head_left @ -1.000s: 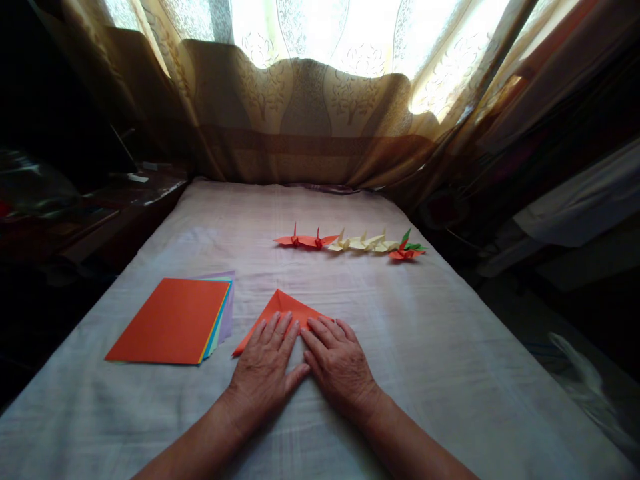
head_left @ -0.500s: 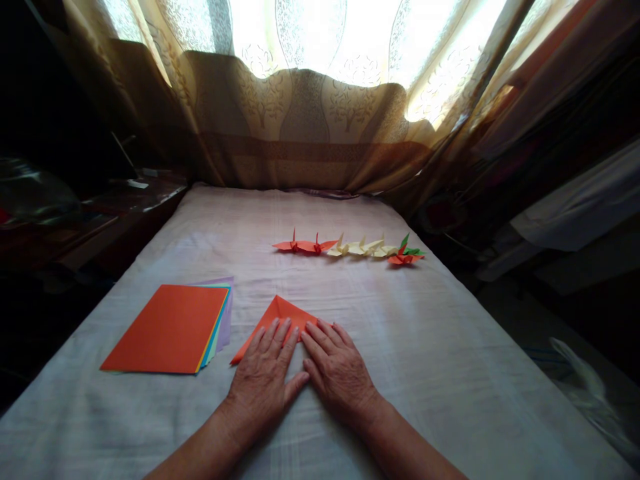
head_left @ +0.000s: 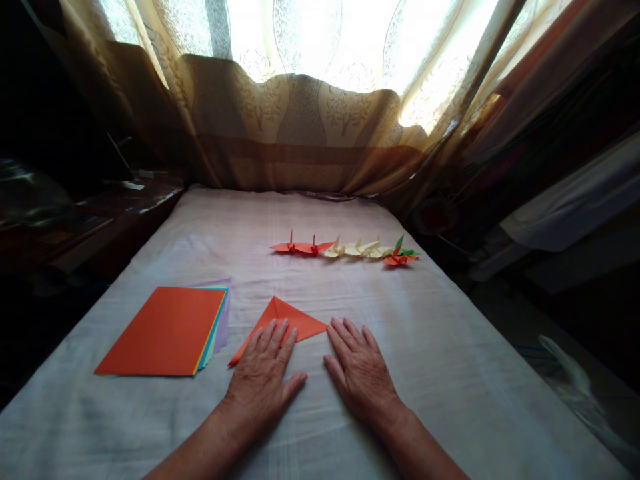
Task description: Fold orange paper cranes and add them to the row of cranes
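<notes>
The orange paper triangle (head_left: 287, 319) lies flat on the cloth-covered surface (head_left: 450, 347), under and just beyond the fingers of the left hand (head_left: 263, 383), its long edge running from a corner left of that hand to a sharp corner just left of the right hand (head_left: 363, 373). A moment ago both hands lay side by side on the triangle, index fingers nearly touching. Now the right hand has slid off to the right and rests palm down on bare cloth, fingers spread, while the left has stayed pressing the paper. The two are apart and neither grips anything. That sweep likely means the fold has been pressed flat along its length. The triangle looks crisp and even, with no lifted flap. Left of the left hand sits a stack of coloured sheets (head_left: 160, 330), orange on top. Well beyond both hands runs a row of folded paper cranes (head_left: 345, 248), and behind them hangs a curtain (head_left: 300, 133).
</notes>
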`<state>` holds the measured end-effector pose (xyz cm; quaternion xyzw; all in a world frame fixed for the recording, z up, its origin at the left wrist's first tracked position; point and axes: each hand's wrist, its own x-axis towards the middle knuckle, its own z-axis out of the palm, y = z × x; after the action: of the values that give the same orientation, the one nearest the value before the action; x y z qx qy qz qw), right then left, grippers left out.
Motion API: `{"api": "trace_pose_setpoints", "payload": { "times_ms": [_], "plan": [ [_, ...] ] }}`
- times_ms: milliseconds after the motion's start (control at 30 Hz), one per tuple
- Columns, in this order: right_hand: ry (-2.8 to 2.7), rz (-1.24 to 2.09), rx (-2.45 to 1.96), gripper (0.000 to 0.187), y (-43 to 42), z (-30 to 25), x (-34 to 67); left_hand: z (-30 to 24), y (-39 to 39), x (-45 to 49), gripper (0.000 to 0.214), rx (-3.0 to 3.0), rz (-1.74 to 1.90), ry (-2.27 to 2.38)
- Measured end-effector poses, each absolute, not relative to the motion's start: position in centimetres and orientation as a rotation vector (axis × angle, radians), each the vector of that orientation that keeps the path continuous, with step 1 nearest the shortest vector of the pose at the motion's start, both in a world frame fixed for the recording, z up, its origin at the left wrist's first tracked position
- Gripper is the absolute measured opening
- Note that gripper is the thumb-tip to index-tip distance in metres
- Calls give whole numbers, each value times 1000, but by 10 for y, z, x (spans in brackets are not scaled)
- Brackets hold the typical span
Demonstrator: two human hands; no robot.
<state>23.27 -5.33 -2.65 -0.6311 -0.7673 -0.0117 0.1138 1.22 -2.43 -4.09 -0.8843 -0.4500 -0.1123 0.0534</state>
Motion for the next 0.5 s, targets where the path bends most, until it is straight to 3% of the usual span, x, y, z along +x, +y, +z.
{"api": "trace_pose_setpoints", "payload": {
  "times_ms": [200, 500],
  "plan": [
    [-2305, -149, -1688, 48, -46, -25, 222, -32, -26, 16, 58, -2757, -341, -1436],
    [-2496, 112, -1692, 54, -44, -30, 216, -28, -29, 13, 61, -2829, -382, -1474]
  ]
}}
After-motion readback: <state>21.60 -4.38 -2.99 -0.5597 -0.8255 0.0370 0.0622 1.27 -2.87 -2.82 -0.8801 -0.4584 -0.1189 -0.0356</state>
